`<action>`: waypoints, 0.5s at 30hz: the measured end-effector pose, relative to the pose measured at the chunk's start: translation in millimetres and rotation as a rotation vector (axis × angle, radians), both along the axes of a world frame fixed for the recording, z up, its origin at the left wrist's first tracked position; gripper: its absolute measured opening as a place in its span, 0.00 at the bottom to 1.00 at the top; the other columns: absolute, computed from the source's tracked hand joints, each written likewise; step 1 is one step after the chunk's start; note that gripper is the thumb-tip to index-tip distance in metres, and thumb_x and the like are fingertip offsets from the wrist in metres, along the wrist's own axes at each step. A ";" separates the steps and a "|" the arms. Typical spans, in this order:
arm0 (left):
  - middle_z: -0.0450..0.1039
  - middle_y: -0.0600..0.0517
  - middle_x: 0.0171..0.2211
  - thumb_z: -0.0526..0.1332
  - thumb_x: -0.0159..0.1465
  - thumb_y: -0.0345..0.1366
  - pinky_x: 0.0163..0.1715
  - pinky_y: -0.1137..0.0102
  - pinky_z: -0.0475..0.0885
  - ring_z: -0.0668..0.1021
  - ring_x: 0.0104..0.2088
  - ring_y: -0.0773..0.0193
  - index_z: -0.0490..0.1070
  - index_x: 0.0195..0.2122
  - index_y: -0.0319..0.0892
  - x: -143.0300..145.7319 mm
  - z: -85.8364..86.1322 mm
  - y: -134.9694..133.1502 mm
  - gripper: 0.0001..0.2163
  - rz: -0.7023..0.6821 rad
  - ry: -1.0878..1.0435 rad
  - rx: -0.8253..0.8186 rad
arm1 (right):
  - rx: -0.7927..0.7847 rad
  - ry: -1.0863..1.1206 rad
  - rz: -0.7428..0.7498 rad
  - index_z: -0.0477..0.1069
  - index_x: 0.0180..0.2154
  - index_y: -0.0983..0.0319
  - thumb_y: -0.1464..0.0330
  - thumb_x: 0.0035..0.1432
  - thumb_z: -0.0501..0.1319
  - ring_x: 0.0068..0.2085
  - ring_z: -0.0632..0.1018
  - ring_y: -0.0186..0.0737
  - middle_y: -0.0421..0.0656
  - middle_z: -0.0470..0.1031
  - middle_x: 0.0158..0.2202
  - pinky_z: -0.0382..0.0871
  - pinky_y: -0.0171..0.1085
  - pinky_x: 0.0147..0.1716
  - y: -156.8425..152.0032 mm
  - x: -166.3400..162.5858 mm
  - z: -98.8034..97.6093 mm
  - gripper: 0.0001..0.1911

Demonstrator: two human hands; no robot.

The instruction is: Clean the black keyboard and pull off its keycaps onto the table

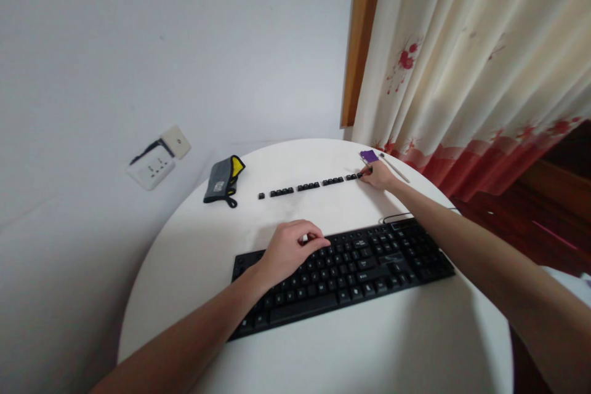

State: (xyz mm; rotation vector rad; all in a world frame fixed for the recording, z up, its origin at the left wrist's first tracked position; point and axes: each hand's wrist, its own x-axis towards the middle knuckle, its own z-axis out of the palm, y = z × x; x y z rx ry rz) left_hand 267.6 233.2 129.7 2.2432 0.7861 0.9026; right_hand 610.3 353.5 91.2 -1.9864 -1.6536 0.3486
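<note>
A black keyboard (351, 271) lies at a slant on the white round table. Over its upper left part is my left hand (293, 249), its fingers curled and the thumb and forefinger brought together; anything between them is too small to make out. Behind the keyboard, small black keycaps (308, 186) stand in a line of short groups, with a single keycap (261, 196) at the left end. At the right end of that line my right hand (377, 175) reaches down, fingertips pinched on a keycap (359, 175). A thin dark thing also shows by those fingers, its kind unclear.
A folded grey cloth (220, 181) with yellow lining lies at the table's left back. Beyond my right hand are a purple piece (369, 156) and a slim, light-handled brush (394, 168). The keyboard's cable (397, 217) loops behind it. Wall and curtain (443, 74) border the table (184, 271).
</note>
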 end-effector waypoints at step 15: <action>0.78 0.54 0.27 0.64 0.63 0.36 0.29 0.74 0.70 0.77 0.27 0.68 0.77 0.29 0.42 -2.4 -2.9 2.0 0.07 -0.023 0.024 0.042 | -0.001 0.011 0.033 0.79 0.38 0.68 0.74 0.48 0.67 0.28 0.72 0.35 0.44 0.78 0.29 0.64 0.33 0.29 -0.5 -2.4 1.6 0.12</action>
